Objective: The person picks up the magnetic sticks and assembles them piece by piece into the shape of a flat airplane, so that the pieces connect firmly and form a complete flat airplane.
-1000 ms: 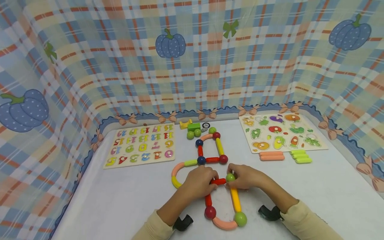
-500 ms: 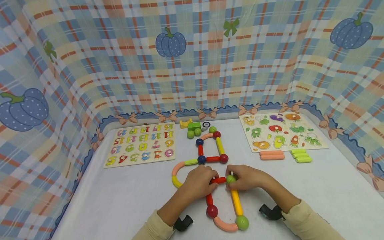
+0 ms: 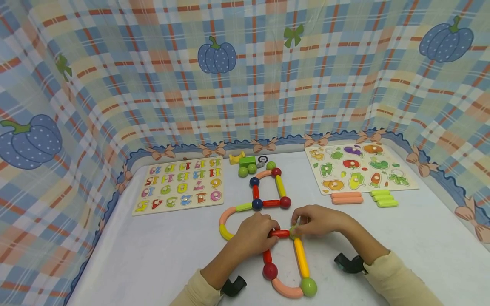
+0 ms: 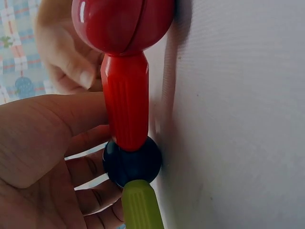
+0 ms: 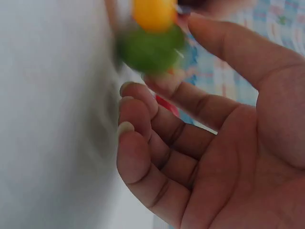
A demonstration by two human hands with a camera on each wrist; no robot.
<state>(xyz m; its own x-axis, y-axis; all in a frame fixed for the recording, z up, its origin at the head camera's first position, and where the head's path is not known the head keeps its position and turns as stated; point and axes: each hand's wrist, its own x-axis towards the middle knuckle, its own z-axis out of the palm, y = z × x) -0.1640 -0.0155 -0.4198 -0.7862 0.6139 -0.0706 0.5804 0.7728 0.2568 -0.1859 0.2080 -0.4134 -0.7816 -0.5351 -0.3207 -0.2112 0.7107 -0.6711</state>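
Observation:
My left hand [image 3: 254, 233] pinches a red magnetic stick [image 3: 281, 233] between thumb and index finger. In the left wrist view, its fingers lie behind a dark blue ball [image 4: 133, 162], which joins another red stick [image 4: 126, 100] and a light green stick [image 4: 142, 205]. The red stick's right end meets a green ball [image 3: 294, 232], which also joins a long orange-yellow stick [image 3: 301, 258]. My right hand [image 3: 321, 219] is at this green ball, thumb and index apart, other fingers loosely bent. Below, a red ball [image 3: 269, 271], pink arc [image 3: 287, 290] and green ball [image 3: 308, 287] join up.
Farther off, a magnetic loop with a yellow stick [image 3: 280, 186] joins the same figure. A number puzzle board [image 3: 180, 185] lies left, a vegetable board [image 3: 360, 168] right. Spare pink sticks [image 3: 346, 198] and light green sticks [image 3: 384, 198] lie beside it. Green blocks [image 3: 247, 161] stand at the back.
The green ball has shifted slightly nearer and now meets the red stick's end. My right hand's fingers have loosened and the hand has moved a little up and right. The left hand barely moved.

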